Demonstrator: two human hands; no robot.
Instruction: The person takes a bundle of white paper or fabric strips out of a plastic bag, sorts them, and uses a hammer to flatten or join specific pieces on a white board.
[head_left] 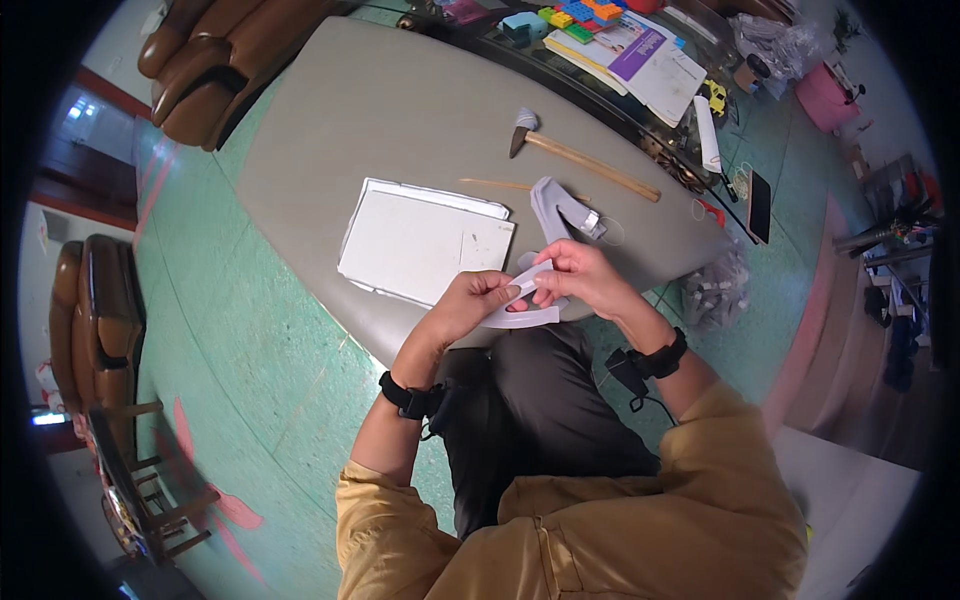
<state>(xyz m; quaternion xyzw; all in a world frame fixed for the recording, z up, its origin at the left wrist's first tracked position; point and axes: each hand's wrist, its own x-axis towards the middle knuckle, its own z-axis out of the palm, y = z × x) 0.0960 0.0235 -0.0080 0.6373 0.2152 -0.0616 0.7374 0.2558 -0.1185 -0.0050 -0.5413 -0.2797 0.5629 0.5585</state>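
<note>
Both hands meet at the near edge of the grey padded surface [300,140]. Between them is a pale lilac curved strip [530,319]; its exact kind is unclear. My left hand [470,302] pinches it with the thumb on top. The fingertips of my right hand [582,274] are closed on its upper end, close to the left thumb. Just beyond the right hand lies a similar pale lilac bent piece [547,205], with a small shiny silvery item [594,226] beside it. A white rectangular board or shallow tray [415,245] rests left of the hands.
Further back lie a wooden-handled hammer [590,164] and a thin wooden stick [490,183]. Papers [650,70] and colourful toy bricks [583,14] sit on a dark glass-topped table behind. A phone [759,208] and a clear plastic bag [718,290] are to the right. Brown leather seats stand left.
</note>
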